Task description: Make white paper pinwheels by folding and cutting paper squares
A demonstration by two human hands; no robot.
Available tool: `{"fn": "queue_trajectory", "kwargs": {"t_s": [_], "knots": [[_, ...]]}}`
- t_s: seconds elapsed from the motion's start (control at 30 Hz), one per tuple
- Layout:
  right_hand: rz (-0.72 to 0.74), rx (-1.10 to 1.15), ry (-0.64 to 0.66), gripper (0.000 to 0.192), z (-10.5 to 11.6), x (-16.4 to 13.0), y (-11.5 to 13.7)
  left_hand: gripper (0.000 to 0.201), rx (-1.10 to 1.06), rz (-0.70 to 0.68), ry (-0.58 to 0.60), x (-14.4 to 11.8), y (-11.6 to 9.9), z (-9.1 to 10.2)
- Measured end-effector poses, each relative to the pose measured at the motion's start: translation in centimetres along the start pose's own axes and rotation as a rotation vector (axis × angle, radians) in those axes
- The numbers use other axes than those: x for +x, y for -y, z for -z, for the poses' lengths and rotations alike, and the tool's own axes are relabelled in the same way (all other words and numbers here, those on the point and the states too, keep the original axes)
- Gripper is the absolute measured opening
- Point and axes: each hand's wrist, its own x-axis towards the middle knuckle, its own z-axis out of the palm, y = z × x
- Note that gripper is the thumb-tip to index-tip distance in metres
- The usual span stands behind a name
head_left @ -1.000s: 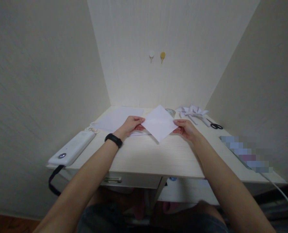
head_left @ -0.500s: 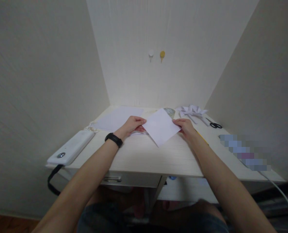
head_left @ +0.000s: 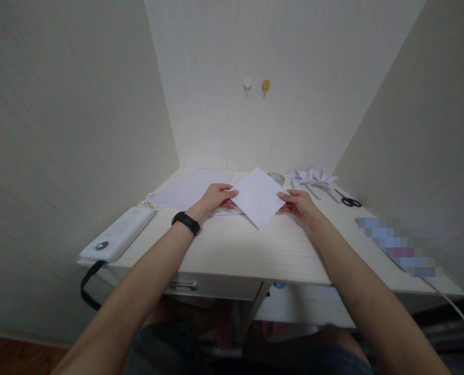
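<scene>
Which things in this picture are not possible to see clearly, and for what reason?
Head view only:
- Pixelated object at the desk's right edge: blurred out, unidentifiable.
- Round object behind the square paper: mostly hidden by it.
- Left hand and right hand thumbs: partly behind the paper.
- Folded paper shapes: too small to make out.

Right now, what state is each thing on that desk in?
Square paper: held off the desk, turned like a diamond.
Left hand: pinching its left corner.
Right hand: pinching its right corner.
Flat sheets: lying on the desk.
Scissors: closed, lying flat.
Folded paper shape: finished, lying by the scissors.
Drawer: shut.
</scene>
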Motion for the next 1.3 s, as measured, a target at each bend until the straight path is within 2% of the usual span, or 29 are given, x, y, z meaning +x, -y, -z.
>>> {"fn": "queue_trajectory", "kwargs": {"t_s": [0.17, 0.3, 0.4, 0.5, 0.57, 0.63, 0.77, 0.83, 0.9, 1.07, 1.2, 1.3], "knots": [[-0.045, 0.203, 0.064, 0.038, -1.1, -0.3, 0.2, 0.009, -0.074, 0.026, -0.039, -0.1, 0.2, -0.7], [-0.085, 0.077, 0.083, 0.029, -3.4, -0.5, -1.0, 0.013, -0.138, 0.019, -0.007, -0.5, 0.5, -2.1], [-0.021, 0.014, 0.023, 0.031, -4.7, -0.6, -1.8, 0.018, -0.15, 0.023, 0.041, -1.0, 0.5, -2.9], [0.036, -0.006, -0.034, 0.034, -4.8, -0.9, -1.6, 0.024, -0.236, 0.098, 0.126, -1.2, -0.1, -2.8], [0.013, -0.029, -0.011, 0.034, -4.7, -1.3, -1.2, 0.04, -0.306, 0.169, 0.176, -1.3, -0.6, -2.4], [-0.033, -0.06, 0.029, 0.036, -4.8, -1.8, -0.8, 0.046, -0.299, 0.169, 0.186, -1.3, -0.7, -2.2], [-0.059, -0.142, 0.112, 0.032, -5.5, -2.4, -0.8, 0.036, -0.162, 0.001, 0.11, -1.5, -0.2, -2.8], [-0.047, -0.144, 0.141, 0.029, -6.0, -2.5, -0.9, 0.036, -0.139, -0.037, 0.048, -1.5, 0.2, -3.1], [-0.045, -0.137, 0.149, 0.027, -6.3, -2.5, -1.0, 0.034, -0.148, -0.031, 0.032, -1.4, 0.5, -3.3], [-0.078, -0.186, 0.164, 0.024, -6.8, -2.9, -0.8, 0.034, -0.166, -0.005, 0.078, -1.3, 0.5, -3.1], [-0.046, -0.199, 0.185, 0.017, -6.7, -3.7, -0.7, 0.03, -0.186, -0.004, 0.01, -1.0, 0.3, -2.4], [-0.045, -0.251, 0.231, 0.016, -5.7, -4.8, -0.3, 0.024, -0.233, 0.001, -0.045, -0.7, 0.2, -1.7]]}}
